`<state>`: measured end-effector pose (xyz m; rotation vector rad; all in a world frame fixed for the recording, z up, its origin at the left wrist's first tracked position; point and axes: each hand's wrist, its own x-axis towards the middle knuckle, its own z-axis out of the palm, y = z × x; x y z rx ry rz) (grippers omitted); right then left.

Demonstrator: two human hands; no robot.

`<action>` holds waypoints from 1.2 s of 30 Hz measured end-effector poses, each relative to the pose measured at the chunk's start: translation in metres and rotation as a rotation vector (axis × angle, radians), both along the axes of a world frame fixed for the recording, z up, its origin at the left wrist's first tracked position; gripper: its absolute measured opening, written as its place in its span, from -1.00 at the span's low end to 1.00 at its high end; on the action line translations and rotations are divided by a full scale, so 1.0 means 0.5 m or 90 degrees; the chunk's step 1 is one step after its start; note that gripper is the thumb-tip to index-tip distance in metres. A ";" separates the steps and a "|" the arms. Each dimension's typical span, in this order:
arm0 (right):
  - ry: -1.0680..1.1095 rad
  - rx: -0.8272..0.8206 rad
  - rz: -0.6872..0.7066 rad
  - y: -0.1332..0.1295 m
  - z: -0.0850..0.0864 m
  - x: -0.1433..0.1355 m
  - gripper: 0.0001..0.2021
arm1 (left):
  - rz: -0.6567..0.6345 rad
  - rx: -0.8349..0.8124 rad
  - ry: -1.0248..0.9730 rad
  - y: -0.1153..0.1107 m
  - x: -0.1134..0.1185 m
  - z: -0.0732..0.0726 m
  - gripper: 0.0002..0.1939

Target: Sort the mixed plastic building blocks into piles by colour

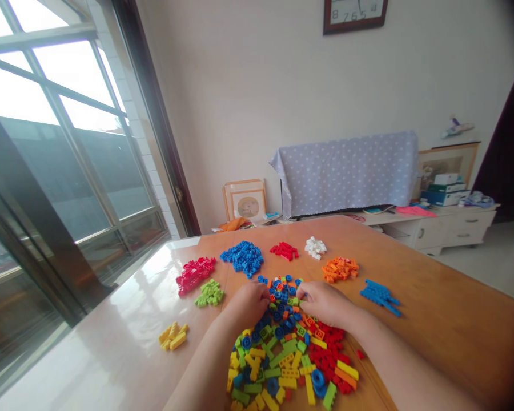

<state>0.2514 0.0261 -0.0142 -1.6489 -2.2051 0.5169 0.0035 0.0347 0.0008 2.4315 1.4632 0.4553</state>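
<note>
A large mixed pile of toy bricks [289, 345] in yellow, green, red, blue and orange lies on the wooden table [437, 337]. At the pile's upper left edge is my left hand [252, 302], its fingers curled inward; what they hold, if anything, is too small to tell. Opposite it, my right hand [323, 301] touches the pile's upper right side with fingers bent together, and their contents are hidden too. Between both hands lie small blue round pieces [282, 299] with some orange and green ones. Red bricks [328, 348] gather beneath my right wrist.
Sorted heaps surround the pile: yellow [173, 337], light green [209, 293], crimson [194, 275], blue [243, 258], red [284, 251], white [316, 247], orange [340, 269] and long blue bricks [380, 297]. Behind the table stand a cloth-covered screen [346, 174] and a white cabinet [462, 228].
</note>
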 end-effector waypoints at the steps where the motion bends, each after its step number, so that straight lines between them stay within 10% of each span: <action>1: -0.001 -0.003 0.000 0.000 0.000 0.000 -0.85 | -0.003 0.000 -0.003 0.000 -0.001 0.000 -0.84; 21: -0.014 0.015 -0.013 0.005 -0.013 -0.006 -0.88 | 0.026 -0.007 -0.008 0.010 -0.010 -0.010 -0.80; 36: -0.029 0.060 -0.013 -0.005 0.001 -0.007 -0.84 | 0.351 -0.043 -0.448 0.097 -0.075 -0.015 -0.77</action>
